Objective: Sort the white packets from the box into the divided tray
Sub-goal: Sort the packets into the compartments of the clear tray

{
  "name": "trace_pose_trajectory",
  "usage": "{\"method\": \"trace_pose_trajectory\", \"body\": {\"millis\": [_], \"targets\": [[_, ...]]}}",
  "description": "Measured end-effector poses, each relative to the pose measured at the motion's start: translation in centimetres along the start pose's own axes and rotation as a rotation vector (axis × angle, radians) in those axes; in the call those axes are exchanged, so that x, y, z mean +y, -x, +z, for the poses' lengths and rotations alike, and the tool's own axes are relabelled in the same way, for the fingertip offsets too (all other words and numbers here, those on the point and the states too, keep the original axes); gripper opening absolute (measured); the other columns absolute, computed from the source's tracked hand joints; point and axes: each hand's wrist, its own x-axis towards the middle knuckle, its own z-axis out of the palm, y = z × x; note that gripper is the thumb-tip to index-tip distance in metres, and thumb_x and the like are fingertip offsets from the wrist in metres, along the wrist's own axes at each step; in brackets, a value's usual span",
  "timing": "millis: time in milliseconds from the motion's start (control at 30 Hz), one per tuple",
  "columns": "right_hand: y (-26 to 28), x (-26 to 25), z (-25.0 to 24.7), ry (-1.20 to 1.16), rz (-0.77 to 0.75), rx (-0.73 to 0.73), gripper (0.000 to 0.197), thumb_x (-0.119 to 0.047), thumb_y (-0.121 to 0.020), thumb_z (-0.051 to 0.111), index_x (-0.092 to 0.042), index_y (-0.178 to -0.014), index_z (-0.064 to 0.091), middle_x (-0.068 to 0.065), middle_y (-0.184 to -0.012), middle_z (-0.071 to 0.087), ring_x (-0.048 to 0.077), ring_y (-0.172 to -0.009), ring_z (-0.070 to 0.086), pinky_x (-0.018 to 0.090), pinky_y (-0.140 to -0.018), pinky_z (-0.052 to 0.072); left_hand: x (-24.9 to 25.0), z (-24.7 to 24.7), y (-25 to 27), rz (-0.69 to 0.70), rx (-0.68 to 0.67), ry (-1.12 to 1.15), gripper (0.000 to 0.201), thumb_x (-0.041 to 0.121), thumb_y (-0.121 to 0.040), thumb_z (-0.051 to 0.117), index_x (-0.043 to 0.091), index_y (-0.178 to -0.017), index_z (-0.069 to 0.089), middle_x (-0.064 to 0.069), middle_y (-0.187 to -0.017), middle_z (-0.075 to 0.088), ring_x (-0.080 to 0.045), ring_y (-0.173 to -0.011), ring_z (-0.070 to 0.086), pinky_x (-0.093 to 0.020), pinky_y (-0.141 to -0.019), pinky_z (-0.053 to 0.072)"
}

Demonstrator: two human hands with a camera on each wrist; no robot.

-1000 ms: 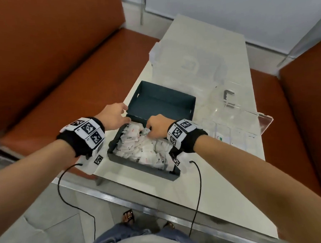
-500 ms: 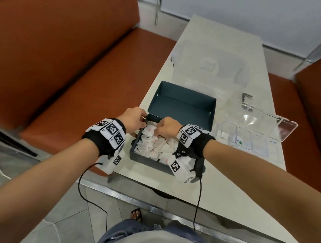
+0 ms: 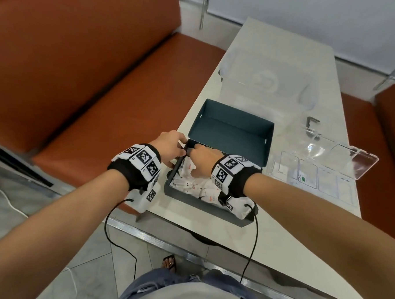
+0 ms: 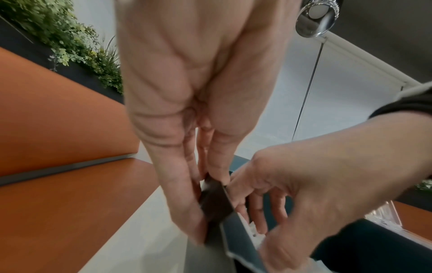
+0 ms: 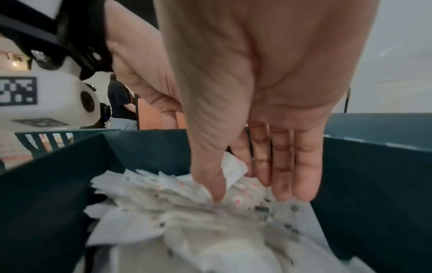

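Observation:
A dark teal box (image 3: 183,195) full of white packets (image 3: 189,186) sits at the table's near edge, its lid (image 3: 232,133) lying open behind it. My left hand (image 3: 180,148) pinches the box's far-left corner; in the left wrist view my left hand (image 4: 208,199) has thumb and fingers clamped on that dark corner (image 4: 217,205). My right hand (image 3: 196,154) reaches into the box beside it. In the right wrist view my right hand (image 5: 252,192) points down into the heap, and one white packet (image 5: 233,168) stands pinched between thumb and index finger. The clear divided tray (image 3: 319,177) lies to the right.
A clear plastic lid (image 3: 352,161) hangs open off the tray toward the table's right edge. Another clear container (image 3: 264,81) stands farther back. Orange bench seats (image 3: 120,96) flank the table (image 3: 276,236). Wrist cables (image 3: 119,240) hang off the near edge.
My right hand has slid left across the packets toward the box's far-left corner, close to my left hand, which stays on that corner. The head view has shifted left.

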Motion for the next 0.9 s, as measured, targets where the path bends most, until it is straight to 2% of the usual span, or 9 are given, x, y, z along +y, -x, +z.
{"method": "trace_pose_trajectory", "body": {"millis": [67,133,233,300,400,567,700,800,900], "targets": [[-0.2,0.0,-0.2,0.055,-0.037,-0.038,0.05,-0.029,-0.085,0.067,-0.004,-0.126,0.052,0.013,-0.119,0.053,0.031,-0.101,0.059,0.036,-0.075,0.051,0.0,0.1,-0.1,0.0,0.008,-0.009,0.038,0.004,-0.095,0.057,0.011,-0.133,0.051,-0.014,-0.117,0.06,-0.027,-0.092,0.064,-0.027,-0.051,0.056],[-0.3,0.1,-0.3,0.034,-0.065,-0.041,0.042,-0.023,-0.088,0.064,-0.002,-0.122,0.053,0.012,-0.11,0.057,0.029,-0.094,0.06,0.037,-0.078,0.053,0.0,0.1,-0.2,0.002,0.007,-0.014,0.038,0.004,-0.095,0.056,0.011,-0.132,0.051,-0.013,-0.115,0.061,-0.025,-0.087,0.065,-0.027,-0.051,0.056],[-0.6,0.4,-0.1,0.027,0.017,0.012,0.032,-0.002,-0.095,0.045,-0.003,-0.127,0.049,0.009,-0.094,0.048,0.026,-0.077,0.052,0.031,-0.061,0.044,-0.1,0.1,-0.3,0.005,0.004,-0.006,0.037,0.003,-0.095,0.056,0.01,-0.131,0.052,-0.012,-0.112,0.062,-0.02,-0.081,0.064,-0.025,-0.048,0.055],[-0.6,0.6,0.0,0.009,0.055,0.005,0.036,0.0,-0.096,0.039,-0.006,-0.13,0.049,0.011,-0.097,0.051,0.029,-0.079,0.054,0.031,-0.055,0.04,-0.1,0.0,-0.2,0.005,0.008,-0.009,0.038,0.003,-0.095,0.056,0.011,-0.132,0.052,-0.013,-0.114,0.061,-0.024,-0.086,0.063,-0.026,-0.049,0.055],[-0.5,0.6,0.3,-0.101,0.012,0.044,0.034,-0.011,-0.097,0.045,-0.01,-0.13,0.049,0.016,-0.111,0.058,0.034,-0.091,0.061,0.034,-0.064,0.046,-0.1,0.0,-0.2,0.009,0.001,-0.015,0.039,0.003,-0.095,0.056,0.011,-0.133,0.051,-0.013,-0.115,0.06,-0.026,-0.09,0.062,-0.026,-0.049,0.055],[-0.9,0.7,0.2,-0.096,0.096,0.041,0.034,-0.01,-0.097,0.042,-0.009,-0.129,0.052,0.017,-0.113,0.053,0.036,-0.095,0.061,0.038,-0.075,0.05,-0.1,0.0,-0.1,0.014,-0.012,0.025,0.042,0.009,-0.091,0.064,0.009,-0.13,0.052,-0.011,-0.109,0.06,-0.022,-0.082,0.063,-0.027,-0.049,0.054],[-0.7,0.5,-0.1,-0.116,0.109,0.07,0.03,-0.008,-0.095,0.042,-0.007,-0.123,0.054,0.016,-0.105,0.052,0.035,-0.09,0.061,0.035,-0.069,0.047,-0.2,0.2,-0.1,0.023,0.011,0.009,0.039,0.009,-0.093,0.061,0.01,-0.131,0.051,-0.01,-0.107,0.062,-0.018,-0.08,0.064,-0.027,-0.051,0.055],[0.3,1.1,-0.9,-0.216,0.133,0.104,0.016,-0.01,-0.092,0.047,-0.005,-0.104,0.056,0.013,-0.093,0.049,0.028,-0.074,0.055,0.033,-0.061,0.044,-0.2,0.2,0.1,0.005,0.025,-0.054,0.039,0.008,-0.095,0.057,0.011,-0.133,0.051,-0.012,-0.115,0.061,-0.027,-0.094,0.064,-0.031,-0.06,0.058],[2.3,3.0,-1.7,-0.476,0.166,0.107,0.008,-0.011,-0.09,0.052,-0.004,-0.087,0.053,0.012,-0.09,0.063,0.024,-0.07,0.067,0.034,-0.066,0.057,0.1,0.1,0.3,0.053,0.107,-0.228,0.039,0.015,-0.095,0.059,0.012,-0.133,0.051,-0.012,-0.122,0.06,-0.027,-0.103,0.061,-0.035,-0.081,0.055]]}}
